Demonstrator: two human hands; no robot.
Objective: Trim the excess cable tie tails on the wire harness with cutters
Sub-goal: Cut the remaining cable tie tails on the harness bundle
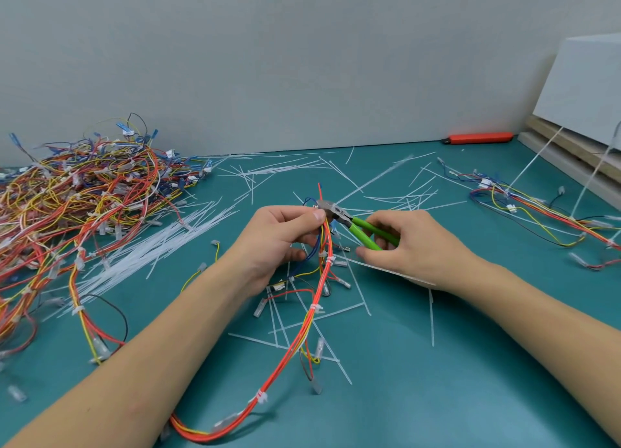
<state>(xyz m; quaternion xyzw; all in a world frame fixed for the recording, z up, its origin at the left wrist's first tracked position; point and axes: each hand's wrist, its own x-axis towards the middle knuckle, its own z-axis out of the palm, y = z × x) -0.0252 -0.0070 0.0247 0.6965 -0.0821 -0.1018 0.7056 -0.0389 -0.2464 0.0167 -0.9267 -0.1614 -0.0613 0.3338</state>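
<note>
Harness top end pinched in left hand fingers, centre of surface, long axis running near-left. Right hand clenches green cutters; jaws sit at the tie just right of left thumb. Right hand nearer the cut. No readable labels.

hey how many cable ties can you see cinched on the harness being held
4 along the harness: one just below the left hand at, one mid-run, one lower, one at the cutters, partly hidden. Others may be hidden.
</note>
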